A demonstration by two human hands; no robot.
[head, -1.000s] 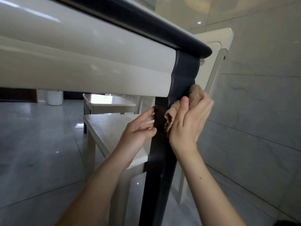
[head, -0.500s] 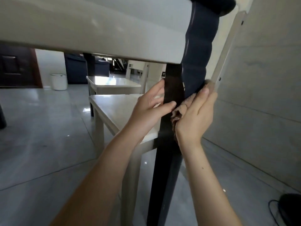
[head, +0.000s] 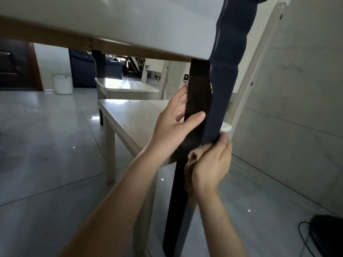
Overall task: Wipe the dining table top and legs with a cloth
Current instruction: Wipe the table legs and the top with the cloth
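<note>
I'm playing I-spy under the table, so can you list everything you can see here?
dark tapered table legs: two, navy-black, one centre, one far behind
glossy cream table apron: one, cream, top
crumpled brown cloth: one, brown, against the near leg
cream square-seated chairs: two, cream, behind the near leg
white round bin: one, white, far left
black corded object: one, black, bottom right
left hand: one, holding the near leg
right hand: one, gripping the cloth

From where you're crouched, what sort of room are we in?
Probably a home dining area: a dark table leg holds up a large table, cream dining chairs are tucked beneath it, there are glossy floor tiles, and a dark sofa shows in the room beyond.
</note>
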